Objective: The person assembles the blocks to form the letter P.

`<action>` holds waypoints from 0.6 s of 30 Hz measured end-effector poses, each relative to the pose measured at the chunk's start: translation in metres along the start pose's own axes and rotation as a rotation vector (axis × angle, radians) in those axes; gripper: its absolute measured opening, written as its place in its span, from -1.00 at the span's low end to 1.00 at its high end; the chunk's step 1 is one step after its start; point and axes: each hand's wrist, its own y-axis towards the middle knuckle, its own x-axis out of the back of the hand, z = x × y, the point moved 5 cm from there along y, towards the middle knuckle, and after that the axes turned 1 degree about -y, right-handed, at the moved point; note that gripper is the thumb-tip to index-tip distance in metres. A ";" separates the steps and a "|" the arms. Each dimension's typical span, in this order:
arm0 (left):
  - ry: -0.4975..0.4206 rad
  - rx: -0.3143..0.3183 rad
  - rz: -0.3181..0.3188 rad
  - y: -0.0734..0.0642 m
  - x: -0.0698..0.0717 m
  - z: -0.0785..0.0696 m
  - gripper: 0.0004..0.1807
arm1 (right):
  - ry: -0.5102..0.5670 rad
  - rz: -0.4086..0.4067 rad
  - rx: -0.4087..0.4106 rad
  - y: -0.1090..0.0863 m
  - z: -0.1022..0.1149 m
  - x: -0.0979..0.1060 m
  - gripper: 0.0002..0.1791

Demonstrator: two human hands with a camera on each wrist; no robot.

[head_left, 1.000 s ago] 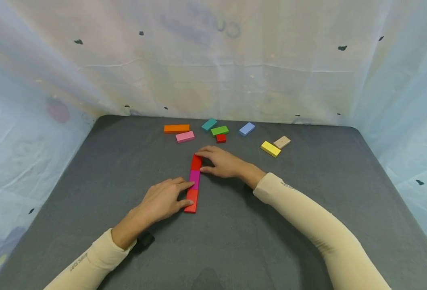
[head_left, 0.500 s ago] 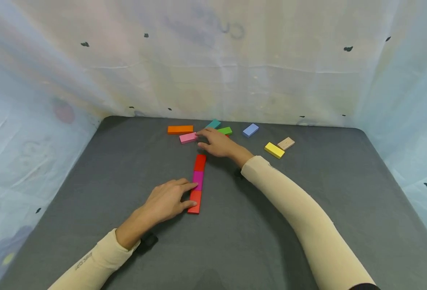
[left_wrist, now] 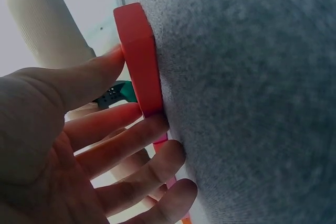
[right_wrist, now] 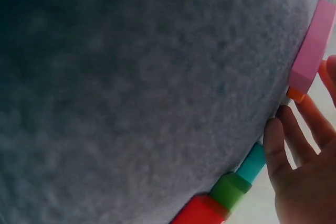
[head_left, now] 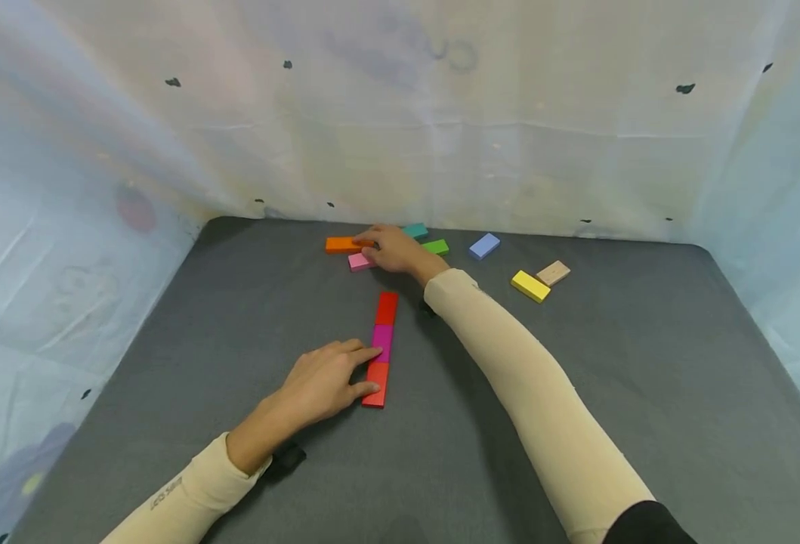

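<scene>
My left hand (head_left: 321, 381) rests beside a straight row of three flat blocks. Its thumb touches the near red block (head_left: 376, 375) and its index finger the magenta block (head_left: 383, 341). The far red block (head_left: 387, 308) ends the row, untouched. In the left wrist view the near red block (left_wrist: 139, 61) lies along the thumb and fingertips. My right hand (head_left: 396, 249) reaches over the orange block (head_left: 340, 245), fingers extended at its right end. Below that hand lies the partly covered pink block (head_left: 359, 262); the right wrist view shows the pink block (right_wrist: 315, 45) in front of the orange one.
Teal (head_left: 416, 230) and green (head_left: 437, 247) blocks lie right of the hand. The right wrist view shows another red block (right_wrist: 202, 211) by them. Blue (head_left: 484, 245), yellow (head_left: 530, 286) and plain wood (head_left: 553, 273) blocks lie farther right. A pale curtain (head_left: 440, 151) borders the table.
My right hand has left the far red block and moved away to the orange block at the back. My left hand stays on the row. The head view has shifted slightly.
</scene>
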 end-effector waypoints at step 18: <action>-0.016 -0.019 -0.007 -0.001 0.002 0.001 -0.38 | -0.001 -0.082 -0.147 0.003 -0.012 0.009 -0.58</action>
